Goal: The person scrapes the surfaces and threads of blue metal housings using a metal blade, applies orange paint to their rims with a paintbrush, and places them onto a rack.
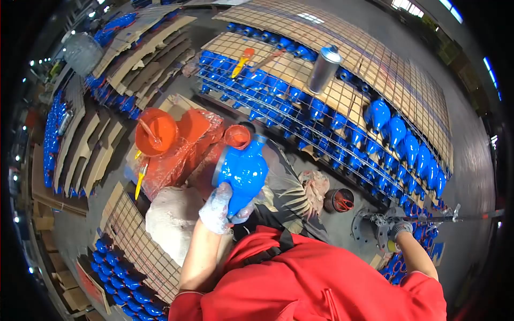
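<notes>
My left hand [216, 209], in a whitish paint-stained glove, is closed around the narrow end of a glossy blue-painted metal casting [243, 170]. The casting is tilted above my lap, its wide body away from me. My right hand [401, 228], also gloved, is far out to the right at a metal stand with round flanges [382, 235]. Its fingers look curled, but what they hold is too small to make out. A small red paint cup [237, 137] is just beyond the casting. To its left, a red paint bowl [156, 132] has a brush handle in it.
Blue castings [409, 150] line a long wire-mesh rack [353, 101] ahead. A spray can [325, 68] and a yellow-handled brush [243, 62] lie on or stand atop it. A dark pot [339, 201] sits on the floor. More castings [120, 283] lie at lower left.
</notes>
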Available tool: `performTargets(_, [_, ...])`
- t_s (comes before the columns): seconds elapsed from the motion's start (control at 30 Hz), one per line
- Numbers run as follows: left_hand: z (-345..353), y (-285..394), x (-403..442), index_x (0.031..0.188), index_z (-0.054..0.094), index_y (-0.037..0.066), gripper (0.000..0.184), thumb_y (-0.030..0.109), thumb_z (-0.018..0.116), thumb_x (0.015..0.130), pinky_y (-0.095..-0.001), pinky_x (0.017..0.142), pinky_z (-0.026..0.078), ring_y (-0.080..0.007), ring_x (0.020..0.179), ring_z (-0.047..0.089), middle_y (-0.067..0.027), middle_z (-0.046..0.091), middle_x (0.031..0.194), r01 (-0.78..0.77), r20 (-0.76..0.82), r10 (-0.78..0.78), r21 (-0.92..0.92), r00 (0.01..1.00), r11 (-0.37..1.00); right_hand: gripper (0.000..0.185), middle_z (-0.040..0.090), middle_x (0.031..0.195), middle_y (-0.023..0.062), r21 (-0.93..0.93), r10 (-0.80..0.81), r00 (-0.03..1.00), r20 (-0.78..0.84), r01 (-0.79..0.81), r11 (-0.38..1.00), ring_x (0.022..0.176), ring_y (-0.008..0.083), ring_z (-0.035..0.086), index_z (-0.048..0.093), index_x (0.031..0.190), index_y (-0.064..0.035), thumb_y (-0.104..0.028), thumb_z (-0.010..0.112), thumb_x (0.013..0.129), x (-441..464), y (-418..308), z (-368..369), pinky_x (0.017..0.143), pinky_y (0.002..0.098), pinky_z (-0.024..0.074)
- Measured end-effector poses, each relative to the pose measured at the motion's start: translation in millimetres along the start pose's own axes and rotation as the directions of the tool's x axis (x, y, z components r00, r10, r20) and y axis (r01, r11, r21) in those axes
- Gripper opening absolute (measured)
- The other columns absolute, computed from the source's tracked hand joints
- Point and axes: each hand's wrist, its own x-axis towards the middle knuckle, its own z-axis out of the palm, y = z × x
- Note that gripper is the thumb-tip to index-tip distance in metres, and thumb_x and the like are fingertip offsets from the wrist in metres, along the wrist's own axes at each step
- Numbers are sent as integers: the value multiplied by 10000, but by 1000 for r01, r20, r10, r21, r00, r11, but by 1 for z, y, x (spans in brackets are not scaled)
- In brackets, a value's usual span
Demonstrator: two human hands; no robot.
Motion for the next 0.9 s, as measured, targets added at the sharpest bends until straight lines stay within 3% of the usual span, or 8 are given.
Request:
performTargets(0.13, [-9, -2, -2, 1293, 455, 45, 943, 706, 699, 667, -182, 370, 327, -94, 498, 521, -133, 654, 925, -55, -4, 55, 16, 998, 998, 324, 680, 1047, 171, -14, -32, 996, 88, 33, 999, 981, 308, 665, 705, 1013, -77, -255, 633, 752, -49, 2, -80, 812, 398, 539])
performTargets(0.27, [-14, 2, -6, 1298, 451, 68, 949, 718, 698, 652, -176, 366, 331, -97, 471, 513, -145, 649, 911, -95, 18, 95, -4, 995, 995, 236, 694, 946, 179, -139, 184, 958, 218, -156, 978, 924, 311, 679, 730, 895, -82, -220, 654, 719, -94, 13, -158, 783, 399, 548])
performTargets(0.33, [-20, 1, -9, 1293, 455, 75, 931, 719, 690, 662, -175, 366, 331, -96, 463, 506, -150, 647, 904, -98, 41, 99, -43, 994, 994, 288, 702, 939, 141, -128, -62, 960, 272, 100, 987, 879, 308, 684, 737, 934, -132, -295, 681, 703, -107, 24, -184, 772, 371, 546])
performTargets(0.4, [-29, -3, -10, 1327, 406, 64, 926, 729, 616, 718, -214, 346, 350, -123, 474, 518, -195, 633, 958, -69, 140, 89, -143, 986, 987, 415, 706, 944, 118, 412, -171, 983, 72, 127, 902, 824, 221, 686, 684, 1048, -33, -257, 733, 702, -150, -2, -249, 743, 347, 541])
performTargets(0.47, [-29, -5, -13, 1316, 418, 73, 908, 732, 609, 722, -211, 344, 344, -120, 466, 514, -198, 632, 951, -67, 110, 88, -180, 990, 981, 360, 681, 851, 64, 806, -180, 984, 7, 101, 584, 754, 129, 633, 669, 1056, -17, -148, 693, 722, -159, -31, -278, 681, 283, 515])
performTargets(0.63, [-33, -7, -25, 1254, 489, 82, 874, 755, 603, 709, -177, 361, 323, -94, 445, 477, -143, 638, 862, 161, 112, -128, -379, 985, 911, 321, 565, 703, 14, 947, -137, 979, -154, 185, 261, 552, 59, 491, 658, 1095, -17, -140, 564, 813, -157, -155, -330, 478, 215, 380])
performTargets(0.73, [-25, -7, -32, 1216, 505, 77, 835, 733, 628, 714, -178, 357, 324, -96, 433, 477, -116, 638, 838, 84, -60, -93, -138, 994, 987, 322, 583, 731, 5, 932, -334, 881, -335, 362, 21, 585, 75, 526, 626, 1153, 6, -103, 478, 889, -120, -207, -317, 550, 212, 438])
performTargets(0.9, [-18, -5, -37, 1200, 505, 67, 847, 738, 638, 700, -185, 351, 310, -82, 453, 472, -78, 617, 810, 105, -193, -86, 93, 977, 990, 459, 682, 928, 108, 800, -471, 699, -539, 600, -25, 709, 130, 605, 506, 1331, -43, 7, 480, 875, -92, -262, -322, 672, 271, 503])
